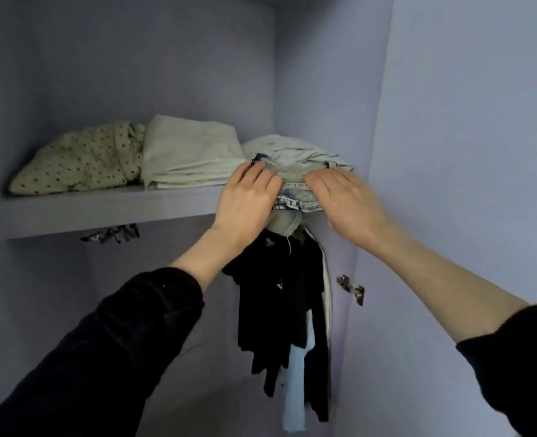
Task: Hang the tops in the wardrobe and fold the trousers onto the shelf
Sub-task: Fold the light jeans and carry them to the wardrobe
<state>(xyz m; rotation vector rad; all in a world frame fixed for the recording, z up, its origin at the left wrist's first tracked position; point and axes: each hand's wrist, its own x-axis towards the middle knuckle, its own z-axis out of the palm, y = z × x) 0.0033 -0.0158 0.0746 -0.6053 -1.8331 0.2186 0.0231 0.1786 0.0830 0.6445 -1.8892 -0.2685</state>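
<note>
While my arms reach up into the wardrobe, both hands lie on the jeans [295, 184] at the front edge of the shelf [103, 209]. My left hand [245, 200] rests on the left end of the folded denim, fingers nearly straight and spread over the cloth. My right hand [346, 200] covers the right end the same way, fingers flat and pressing down, not curled round anything. The jeans sit at the right end of the shelf, their waistband hanging a little over its edge between my hands. Just left of them on the shelf lies a pale folded pile [188, 156], touching them, and further left a spotted garment [78, 159] lies bunched against that pile. Below the shelf, under the jeans, dark tops [276, 294] hang with a light blue one [298, 373] among them. Spare hangers [112, 234] show under the shelf towards its left. A hinge [352, 288] sits on the wall right of the tops.
</note>
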